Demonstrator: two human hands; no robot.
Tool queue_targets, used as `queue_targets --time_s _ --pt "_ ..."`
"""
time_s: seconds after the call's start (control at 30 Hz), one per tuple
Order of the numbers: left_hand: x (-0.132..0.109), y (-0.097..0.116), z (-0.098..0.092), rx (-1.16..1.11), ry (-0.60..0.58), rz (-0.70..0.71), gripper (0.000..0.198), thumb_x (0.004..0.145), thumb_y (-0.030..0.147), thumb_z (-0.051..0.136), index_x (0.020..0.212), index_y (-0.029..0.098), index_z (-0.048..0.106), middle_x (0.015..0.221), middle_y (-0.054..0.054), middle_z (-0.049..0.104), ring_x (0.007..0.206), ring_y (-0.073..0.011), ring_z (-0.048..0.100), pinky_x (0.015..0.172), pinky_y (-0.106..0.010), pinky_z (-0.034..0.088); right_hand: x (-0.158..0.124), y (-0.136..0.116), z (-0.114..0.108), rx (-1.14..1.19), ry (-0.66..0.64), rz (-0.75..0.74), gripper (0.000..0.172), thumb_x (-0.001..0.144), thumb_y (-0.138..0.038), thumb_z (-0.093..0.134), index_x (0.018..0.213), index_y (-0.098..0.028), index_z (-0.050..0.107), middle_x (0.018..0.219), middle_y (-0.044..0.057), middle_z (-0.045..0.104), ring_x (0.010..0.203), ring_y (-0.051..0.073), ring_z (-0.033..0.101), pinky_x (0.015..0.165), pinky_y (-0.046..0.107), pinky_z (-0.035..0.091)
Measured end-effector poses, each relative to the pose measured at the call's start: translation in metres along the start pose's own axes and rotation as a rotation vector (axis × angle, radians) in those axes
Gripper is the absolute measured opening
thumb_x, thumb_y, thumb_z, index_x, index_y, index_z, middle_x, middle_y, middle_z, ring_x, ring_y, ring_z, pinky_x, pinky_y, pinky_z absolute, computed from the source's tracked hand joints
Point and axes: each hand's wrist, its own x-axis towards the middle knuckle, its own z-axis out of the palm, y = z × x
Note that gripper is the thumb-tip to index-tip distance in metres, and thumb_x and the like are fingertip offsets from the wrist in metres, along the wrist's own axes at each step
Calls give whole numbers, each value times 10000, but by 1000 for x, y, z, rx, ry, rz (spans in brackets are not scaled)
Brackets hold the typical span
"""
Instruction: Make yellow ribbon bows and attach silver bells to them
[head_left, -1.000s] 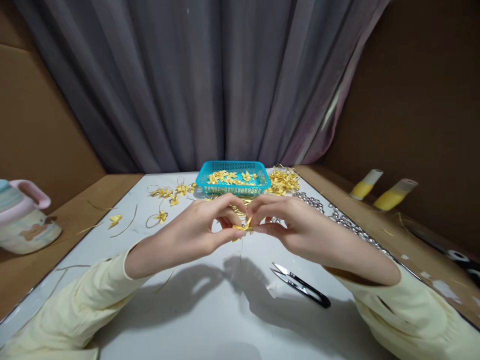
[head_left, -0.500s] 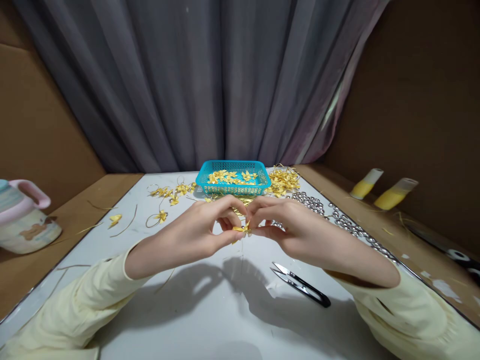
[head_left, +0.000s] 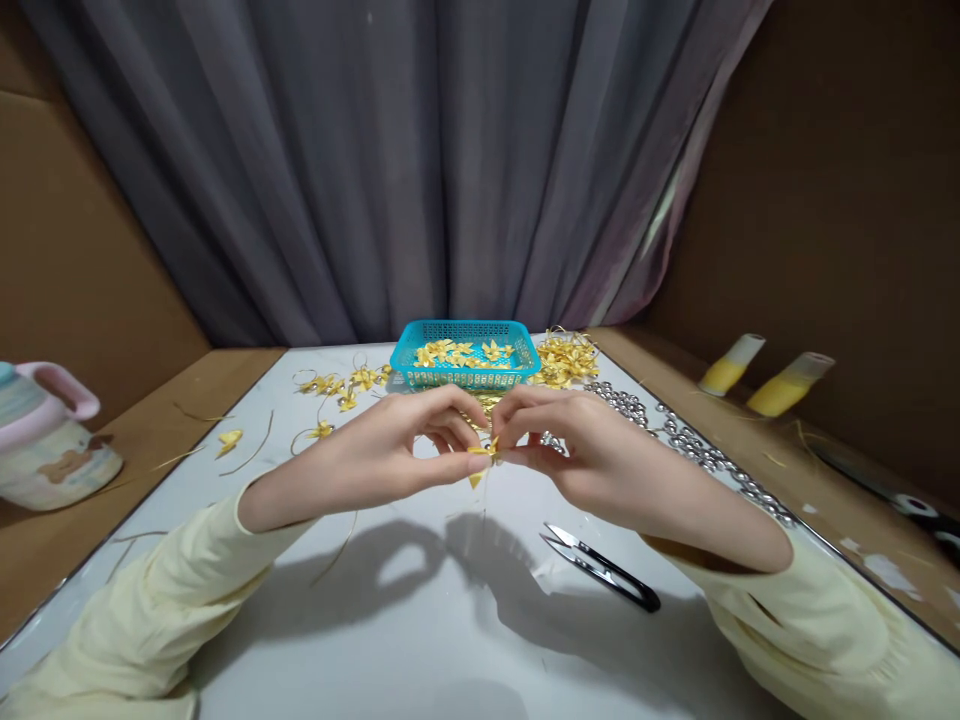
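My left hand (head_left: 390, 450) and my right hand (head_left: 577, 450) meet above the middle of the white table (head_left: 450, 620). Both pinch one small folded yellow strip piece (head_left: 480, 455) between thumb and fingertips; a thin tail hangs down from it. Behind the hands stands a teal mesh basket (head_left: 466, 352) with several folded yellow pieces inside. Black thread snips (head_left: 600, 568) lie on the table just below my right wrist.
Loose yellow pieces (head_left: 341, 385) lie left of the basket, a heap of yellow strips (head_left: 566, 360) to its right. A string of silver beads (head_left: 675, 435) runs along the right edge. A striped mug (head_left: 45, 440) stands at left, two yellow-white tubes (head_left: 757, 380) at right.
Both hands have shifted slightly upward and left while still pinching the yellow piece; the fingers have reworked their grip a little. Nothing else moved.
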Motion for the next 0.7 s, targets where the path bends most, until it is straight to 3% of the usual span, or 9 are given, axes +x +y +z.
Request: queue_targets --time_s 0.27,0.47,0.7 --pt "-1 -1 2 33 31 29 161 856 249 551 1010 203 544 903 -5 647 828 -127 624 724 -227 500 1 -1 1 3 3 15 257 703 70 474 669 -159 586 857 25 611 777 141 551 678 259 416" --pt "-1 0 8 105 115 90 175 825 162 575 991 193 533 808 26 626 754 -101 609 683 -196 474 2 -5 4 -25 3 36 270 675 89 466 681 -151 590 869 33 602 780 143 552 672 261 406" --pt "-1 -2 10 71 107 68 250 833 147 556 1054 202 452 765 46 605 712 -95 589 651 -201 446 1 -5 8 -68 6 44 272 658 98 466 684 -142 591 852 44 584 759 150 544 674 271 401"
